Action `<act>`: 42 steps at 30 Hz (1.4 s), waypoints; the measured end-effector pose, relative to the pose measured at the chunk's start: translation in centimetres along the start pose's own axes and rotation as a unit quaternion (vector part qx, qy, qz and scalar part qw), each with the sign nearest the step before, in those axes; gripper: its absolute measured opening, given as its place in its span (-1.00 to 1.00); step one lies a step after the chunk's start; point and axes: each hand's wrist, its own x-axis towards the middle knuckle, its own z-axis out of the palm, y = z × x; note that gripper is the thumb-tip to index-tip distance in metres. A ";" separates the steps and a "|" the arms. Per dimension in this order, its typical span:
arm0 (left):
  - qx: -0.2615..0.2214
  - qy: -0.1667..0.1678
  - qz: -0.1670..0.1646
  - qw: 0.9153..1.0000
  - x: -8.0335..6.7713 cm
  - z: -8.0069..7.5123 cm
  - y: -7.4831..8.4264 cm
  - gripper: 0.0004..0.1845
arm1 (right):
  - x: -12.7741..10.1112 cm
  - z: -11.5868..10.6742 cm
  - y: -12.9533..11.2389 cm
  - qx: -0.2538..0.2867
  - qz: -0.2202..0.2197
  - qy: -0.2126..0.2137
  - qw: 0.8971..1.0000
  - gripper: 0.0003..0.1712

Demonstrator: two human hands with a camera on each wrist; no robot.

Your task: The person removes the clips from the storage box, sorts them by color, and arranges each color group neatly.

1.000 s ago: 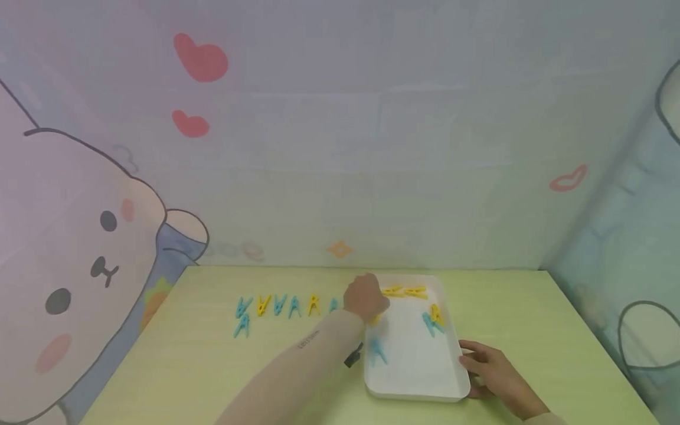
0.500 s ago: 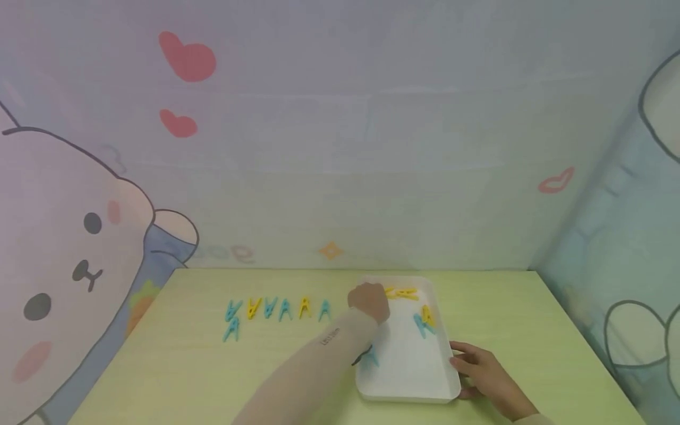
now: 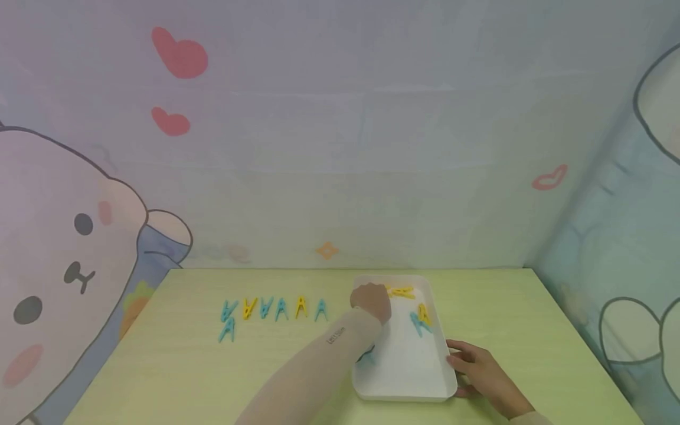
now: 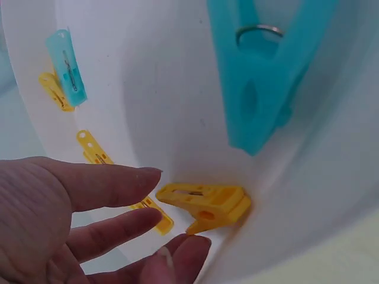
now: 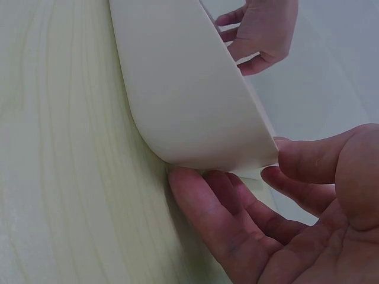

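A white tray (image 3: 404, 378) lies on the table with yellow and blue clothespins in it. My left hand (image 3: 370, 302) is inside its left part, palm down. In the left wrist view its fingers (image 4: 118, 180) are apart beside a yellow clothespin (image 4: 207, 201) that rests against the tray wall, and I see no grip on it. A blue clothespin (image 4: 254, 83) looms close in that view. My right hand (image 3: 480, 372) holds the tray's right side, thumb (image 5: 311, 160) at the rim and fingers (image 5: 198, 195) low at the base.
Several blue and yellow clothespins (image 3: 281, 308) stand in a rough row on the table left of the tray, with another blue one (image 3: 226, 329) just nearer. A printed cloth (image 3: 319, 177) hangs behind the table (image 3: 186, 378).
My left hand has moved a little right and nearer into the tray, uncovering the blue clothespin at the row's right end. The right hand keeps its place on the tray. The view has shifted slightly.
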 end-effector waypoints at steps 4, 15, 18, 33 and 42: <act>0.006 -0.005 0.006 1.000 0.2 0.5 0.1 -0.73 | -0.1 0.0 -0.2 -0.004 -0.001 0.000 1.000 -0.45; -0.033 -0.038 0.021 0.998 0.3 0.8 0.3 -0.79 | -0.1 0.2 -0.2 0.001 0.006 0.004 1.000 -0.47; -0.043 -0.044 0.021 0.998 0.1 0.3 0.2 -0.79 | -0.1 0.2 -0.2 0.002 0.006 0.003 1.000 -0.47; -0.111 -0.022 0.038 0.993 0.5 -0.2 -1.1 -0.85 | -0.1 -0.2 -0.7 0.004 -0.010 -0.007 1.000 -0.46; -0.201 -0.083 0.043 0.975 -0.6 -2.4 -2.7 -0.75 | 0.0 -0.1 0.1 0.010 -0.006 -0.007 1.000 -0.44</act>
